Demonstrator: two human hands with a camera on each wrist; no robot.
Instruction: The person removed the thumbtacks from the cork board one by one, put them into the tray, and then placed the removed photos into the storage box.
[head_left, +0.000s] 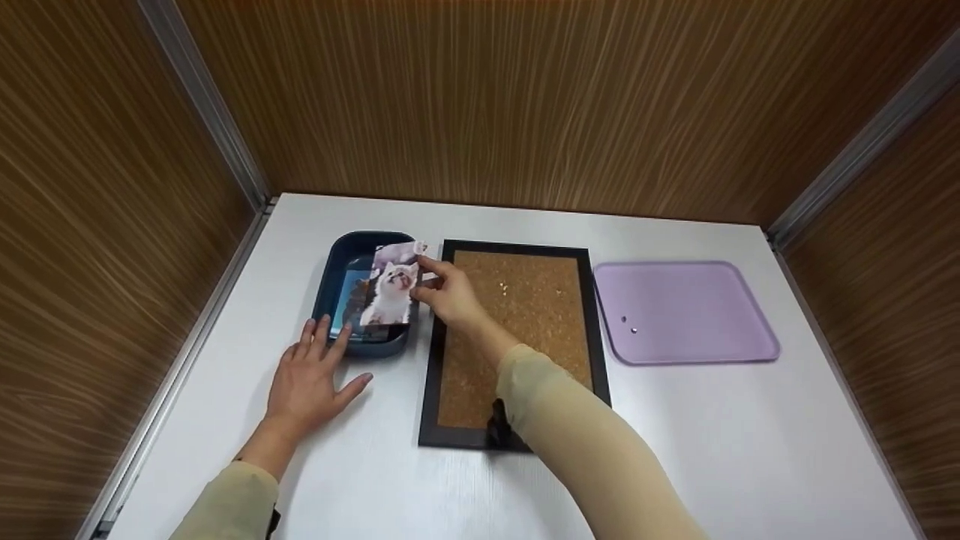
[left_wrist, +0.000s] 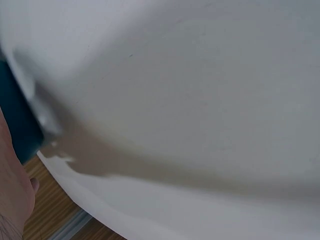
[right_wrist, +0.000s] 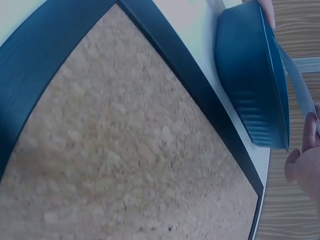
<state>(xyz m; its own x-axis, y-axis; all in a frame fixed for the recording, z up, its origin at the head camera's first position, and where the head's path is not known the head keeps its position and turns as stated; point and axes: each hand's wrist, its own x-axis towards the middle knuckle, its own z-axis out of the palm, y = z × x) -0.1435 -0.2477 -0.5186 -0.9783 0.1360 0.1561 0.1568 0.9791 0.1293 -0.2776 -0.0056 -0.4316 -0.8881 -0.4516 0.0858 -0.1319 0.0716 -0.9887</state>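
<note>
In the head view my right hand pinches the right edge of a photo showing a white kitten. The photo is raised over a dark blue bin, where other pictures lie. The right wrist view shows the photo edge-on, between the right hand and the bin. My left hand lies with spread, straight fingers at the bin's near left rim, the fingertips reaching it. Only part of that left hand shows in the left wrist view.
A cork board with a black frame lies beneath the right forearm, several small metallic bits on its upper half. Farther right is a lilac tray holding two small pieces. Wood-grain panels enclose the white table.
</note>
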